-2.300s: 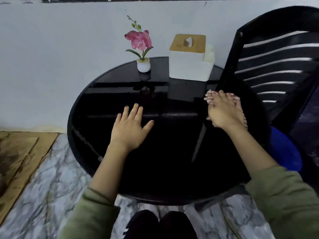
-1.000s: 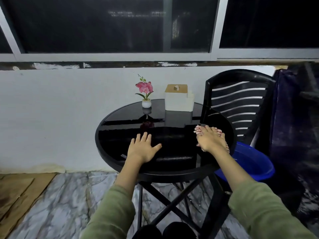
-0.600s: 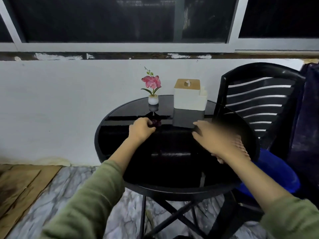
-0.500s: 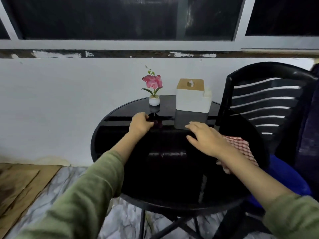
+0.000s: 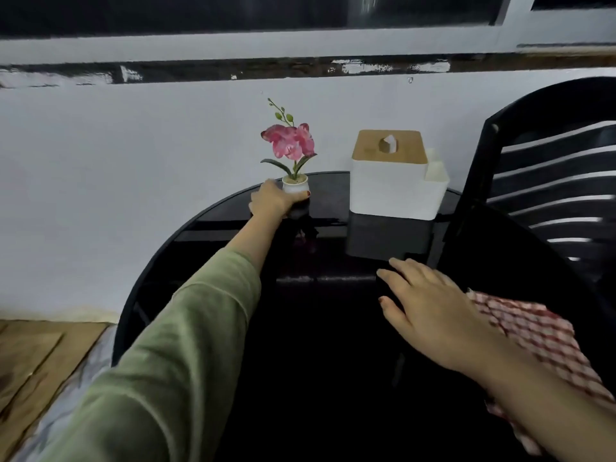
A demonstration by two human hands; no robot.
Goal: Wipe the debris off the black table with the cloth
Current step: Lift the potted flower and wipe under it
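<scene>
The round black table (image 5: pixel 320 345) has a glossy top on which I make out no debris. A red-and-white checked cloth (image 5: pixel 536 341) lies on its right side, partly under my right forearm. My right hand (image 5: pixel 430 311) hovers flat over the table with fingers spread, just left of the cloth and not holding it. My left hand (image 5: pixel 271 201) reaches to the table's far edge and wraps around the small white pot of the pink flower (image 5: pixel 295 185).
A white tissue box (image 5: pixel 393 181) with a wooden lid stands at the back of the table, right of the flower. A black slatted chair (image 5: pixel 546 181) stands close on the right. A white wall runs right behind the table.
My left hand went from lying flat on the table to the back edge and closed around the flower pot. My right hand lifted off the cloth and moved left.
</scene>
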